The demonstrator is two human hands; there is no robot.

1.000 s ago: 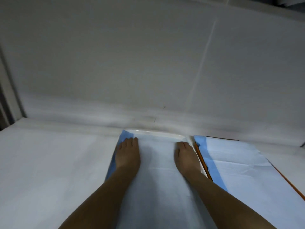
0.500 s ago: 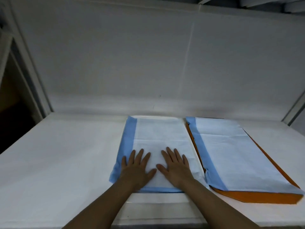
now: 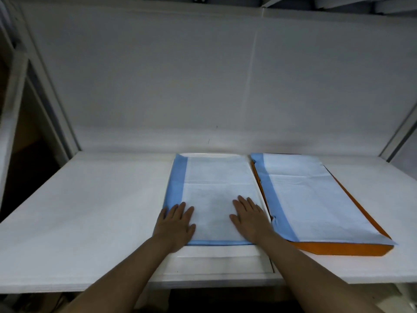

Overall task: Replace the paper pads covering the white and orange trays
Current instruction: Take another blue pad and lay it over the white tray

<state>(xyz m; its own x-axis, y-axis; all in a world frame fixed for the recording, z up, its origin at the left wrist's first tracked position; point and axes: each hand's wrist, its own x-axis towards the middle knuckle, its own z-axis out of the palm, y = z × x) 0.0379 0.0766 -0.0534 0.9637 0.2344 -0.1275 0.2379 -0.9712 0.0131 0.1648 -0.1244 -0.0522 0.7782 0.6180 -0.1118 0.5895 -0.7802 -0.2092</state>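
A white tray (image 3: 223, 258) lies in the middle of the white table, covered by a paper pad (image 3: 216, 179) with a blue left border. My left hand (image 3: 174, 224) presses flat on the pad's near left part, fingers straight. On the pad's near right part my right hand (image 3: 250, 219) lies flat as well. To the right sits an orange tray (image 3: 338, 249) under a second blue-edged paper pad (image 3: 316, 199); its orange rim shows along the near and right sides.
The white table (image 3: 79, 222) stretches left of the trays and ends at a front edge near me. A white back wall (image 3: 203, 86) rises behind the trays. A dark opening (image 3: 27, 143) lies past the left frame post.
My hands slid back along the pad from its far end to its near end, then spread apart toward the left and right sides. The view pulled back and shows both trays.
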